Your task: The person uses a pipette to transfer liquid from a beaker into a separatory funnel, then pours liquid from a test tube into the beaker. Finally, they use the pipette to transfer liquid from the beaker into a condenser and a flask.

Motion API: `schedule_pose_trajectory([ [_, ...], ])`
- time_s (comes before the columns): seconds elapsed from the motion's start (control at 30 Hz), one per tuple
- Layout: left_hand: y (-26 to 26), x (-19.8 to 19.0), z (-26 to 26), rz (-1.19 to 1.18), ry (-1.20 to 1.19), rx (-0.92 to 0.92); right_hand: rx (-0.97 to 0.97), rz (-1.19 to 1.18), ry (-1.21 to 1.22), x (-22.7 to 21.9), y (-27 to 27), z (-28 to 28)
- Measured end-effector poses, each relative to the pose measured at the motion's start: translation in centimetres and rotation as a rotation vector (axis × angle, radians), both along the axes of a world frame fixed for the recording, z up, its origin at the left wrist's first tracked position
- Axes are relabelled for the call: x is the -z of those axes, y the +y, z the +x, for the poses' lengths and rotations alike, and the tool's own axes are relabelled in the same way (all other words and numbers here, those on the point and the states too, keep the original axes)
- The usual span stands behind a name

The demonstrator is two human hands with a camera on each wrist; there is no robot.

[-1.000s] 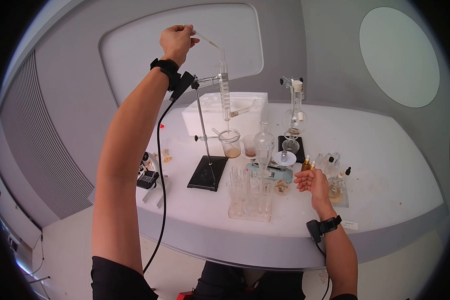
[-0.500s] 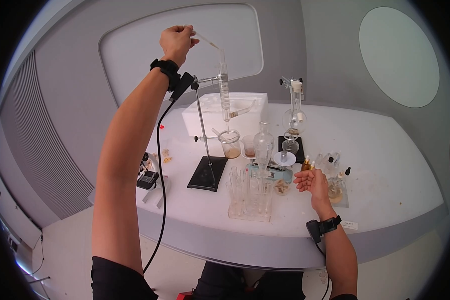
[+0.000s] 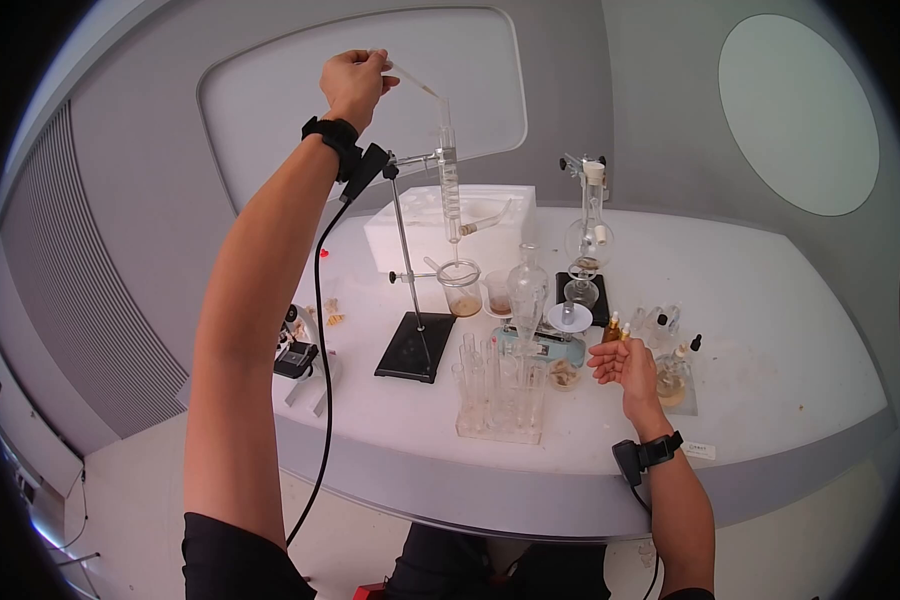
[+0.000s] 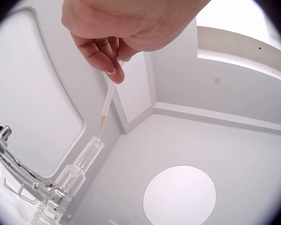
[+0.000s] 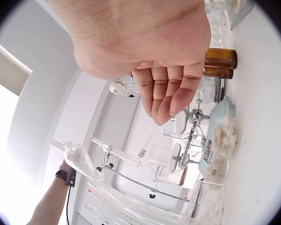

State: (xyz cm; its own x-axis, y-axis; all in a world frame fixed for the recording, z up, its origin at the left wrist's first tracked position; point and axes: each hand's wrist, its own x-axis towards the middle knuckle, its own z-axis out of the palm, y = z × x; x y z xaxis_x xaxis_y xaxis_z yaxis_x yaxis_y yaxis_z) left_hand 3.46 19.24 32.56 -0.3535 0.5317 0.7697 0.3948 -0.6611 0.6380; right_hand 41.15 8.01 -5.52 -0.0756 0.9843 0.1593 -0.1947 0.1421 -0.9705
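High on the left, my left hand (image 3: 354, 84) pinches a clear plastic dropper (image 4: 108, 99) with a little pale brown liquid near its tip. The dropper slants down, its tip right at the open top of a glass condenser (image 3: 449, 185) with an inner coil. A clamp on a metal stand (image 3: 406, 250) holds the condenser upright. Below it, a beaker (image 3: 462, 298) with brownish contents sits under a ring. My right hand (image 3: 626, 372) hovers empty over the table, fingers loosely bent, close to amber bottles (image 5: 220, 58) and a dish of pale pieces (image 3: 564, 375).
A rack of test tubes (image 3: 500, 428) stands near the front edge, a pear-shaped glass funnel (image 3: 528, 285) behind it. A blue balance (image 3: 560, 349) and a second stand with flasks (image 3: 588, 240) are further back. A white foam box (image 3: 390, 245) stands behind; a microscope (image 3: 296, 355) is at left.
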Motion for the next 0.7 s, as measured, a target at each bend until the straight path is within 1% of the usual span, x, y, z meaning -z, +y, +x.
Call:
schedule_pose_trajectory([
  [0.7, -0.21, 0.04, 0.10, 0.001, 0.007, -0.013, 0.010, 0.005, 0.004, -0.09, -0.13, -0.16],
])
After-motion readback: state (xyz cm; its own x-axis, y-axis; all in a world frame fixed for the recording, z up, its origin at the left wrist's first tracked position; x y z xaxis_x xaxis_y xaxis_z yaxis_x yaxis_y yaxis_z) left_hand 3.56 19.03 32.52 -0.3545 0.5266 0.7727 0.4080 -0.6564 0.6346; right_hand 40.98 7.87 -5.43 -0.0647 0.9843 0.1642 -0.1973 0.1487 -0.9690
